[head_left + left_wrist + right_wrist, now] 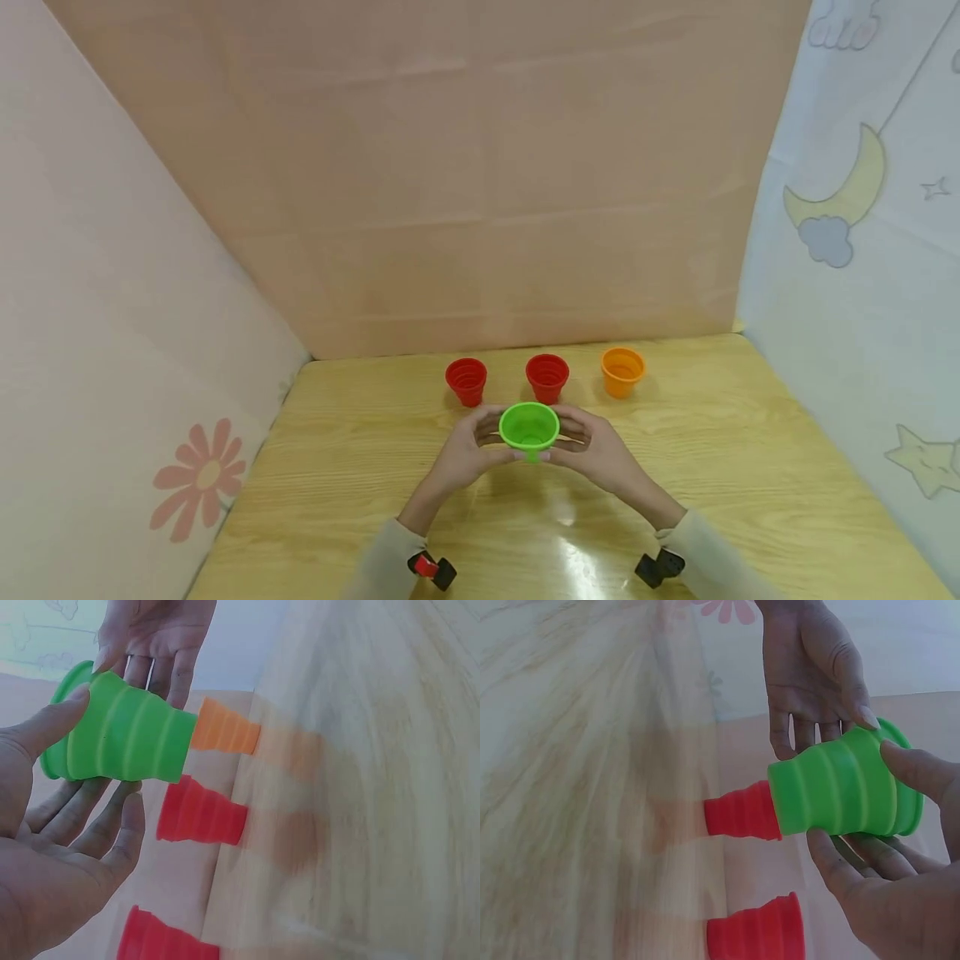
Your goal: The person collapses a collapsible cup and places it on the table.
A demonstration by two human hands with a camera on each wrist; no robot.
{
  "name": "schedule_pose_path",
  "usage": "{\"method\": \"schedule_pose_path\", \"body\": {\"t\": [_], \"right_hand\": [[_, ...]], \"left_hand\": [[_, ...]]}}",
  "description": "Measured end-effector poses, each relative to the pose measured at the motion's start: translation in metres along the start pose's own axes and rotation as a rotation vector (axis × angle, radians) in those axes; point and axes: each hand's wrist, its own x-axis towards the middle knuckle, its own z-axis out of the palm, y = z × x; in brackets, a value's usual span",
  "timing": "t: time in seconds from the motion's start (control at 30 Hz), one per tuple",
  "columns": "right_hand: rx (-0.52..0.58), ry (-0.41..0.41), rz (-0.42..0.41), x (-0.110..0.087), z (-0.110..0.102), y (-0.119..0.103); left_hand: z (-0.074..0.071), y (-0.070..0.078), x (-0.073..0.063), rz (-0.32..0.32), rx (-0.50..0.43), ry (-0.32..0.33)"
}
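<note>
We've got the left hand [467, 454] and right hand [602, 457] each part-curled round the green cup [529, 425], holding it rim-up above the bench [337, 467] from opposite sides, probably to keep it level, clear of the red cups [467, 379] behind

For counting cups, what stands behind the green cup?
A left red cup, middle red cup and orange cup; part of the tabletop, covered by the green cup, is hidden.

A bright green cup [529, 427], ringed with stepped ribs and tapering from a wide rim to a narrower base, is held upright, mouth up, above the surface [360, 450] between left hand [461, 457] and right hand [606, 455].
</note>
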Motion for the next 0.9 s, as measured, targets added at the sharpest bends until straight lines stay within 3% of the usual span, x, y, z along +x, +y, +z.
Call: {"method": "schedule_pose_path", "body": {"t": [0.5, 0.9], "right_hand": [[0.007, 0.017, -0.013, -0.006, -0.004, 0.010], [-0.008, -0.014, 0.015, -0.007, -0.005, 0.012]], "left_hand": [[0.008, -0.007, 0.002, 0.017, 0.045, 0.021], [0.010, -0.010, -0.002, -0.022, 0.040, 0.036]]}}
